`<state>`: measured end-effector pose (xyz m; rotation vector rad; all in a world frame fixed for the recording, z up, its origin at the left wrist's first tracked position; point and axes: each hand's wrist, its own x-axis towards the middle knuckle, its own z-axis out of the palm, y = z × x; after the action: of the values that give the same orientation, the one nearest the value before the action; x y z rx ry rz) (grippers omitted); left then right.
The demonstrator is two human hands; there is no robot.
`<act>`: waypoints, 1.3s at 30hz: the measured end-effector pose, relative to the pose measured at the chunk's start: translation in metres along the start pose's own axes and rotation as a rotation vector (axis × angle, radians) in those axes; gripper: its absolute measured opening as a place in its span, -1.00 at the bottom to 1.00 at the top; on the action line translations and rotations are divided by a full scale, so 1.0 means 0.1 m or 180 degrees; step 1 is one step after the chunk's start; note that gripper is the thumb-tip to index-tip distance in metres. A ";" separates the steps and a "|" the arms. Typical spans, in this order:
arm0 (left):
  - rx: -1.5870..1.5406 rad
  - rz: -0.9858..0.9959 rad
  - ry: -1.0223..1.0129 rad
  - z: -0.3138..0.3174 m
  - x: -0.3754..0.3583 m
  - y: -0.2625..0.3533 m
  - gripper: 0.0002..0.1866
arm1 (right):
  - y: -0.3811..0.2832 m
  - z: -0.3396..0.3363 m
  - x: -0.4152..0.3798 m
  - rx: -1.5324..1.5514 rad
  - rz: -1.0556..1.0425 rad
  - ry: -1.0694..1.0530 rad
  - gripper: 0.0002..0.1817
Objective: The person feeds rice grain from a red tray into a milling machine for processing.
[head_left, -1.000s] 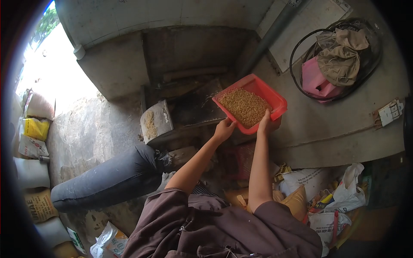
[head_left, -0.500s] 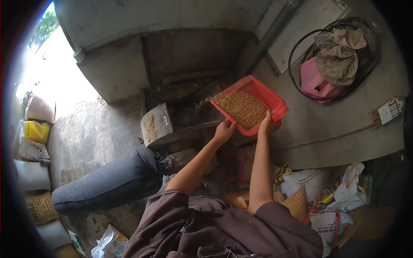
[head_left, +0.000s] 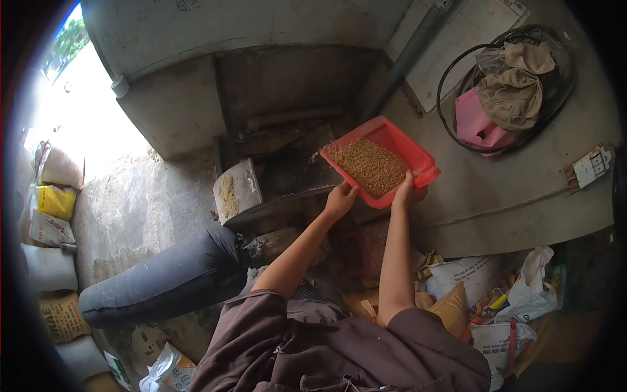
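A red plastic tray (head_left: pixel 406 147) with a heap of brown grain (head_left: pixel 367 164) in it is held out in front of me. My left hand (head_left: pixel 341 198) grips its near left edge, and my right hand (head_left: pixel 407 191) grips the near right side with the thumb over the rim. The grain lies toward the tray's left side, with a few grains at the left lip. Left of the tray is a dark sloping surface (head_left: pixel 297 173), and beside it a pale metal piece (head_left: pixel 247 189) bears some yellowish meal.
A coiled black cable (head_left: pixel 448 98) with cloths and a pink item hangs at the upper right, above a white socket (head_left: pixel 592 167). Several sacks (head_left: pixel 467 277) lie at the lower right, more bags (head_left: pixel 56 201) along the left. My jeans-clad leg (head_left: pixel 163 277) stretches left.
The stream of grain falling off the tray's left lip has thinned to a few grains. Both hands keep their hold, and the tray has hardly moved.
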<state>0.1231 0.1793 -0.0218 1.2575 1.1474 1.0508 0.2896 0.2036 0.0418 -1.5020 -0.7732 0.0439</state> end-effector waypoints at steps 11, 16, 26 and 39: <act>0.0088 -0.0122 -0.0077 -0.08 -0.07 0.18 -0.64 | -0.09 0.01 -0.04 -0.0016 0.0082 -0.0015 -0.80; 0.0052 -0.0021 -0.0039 -0.08 -0.06 0.15 -0.64 | -0.15 0.01 -0.05 -0.0074 0.0191 0.0154 -0.80; 0.0059 0.0299 0.0040 -0.04 -0.05 0.22 -0.67 | -0.33 -0.11 -0.15 0.0678 0.0904 0.0325 -0.82; 0.0468 0.0169 0.0074 -0.02 -0.06 0.13 -0.65 | -0.14 -0.07 -0.08 0.0278 0.0383 0.0176 -0.83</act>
<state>0.1202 0.1744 -0.0086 1.4008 1.2331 1.0377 0.2809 0.1926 0.0514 -1.4592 -0.6285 0.1244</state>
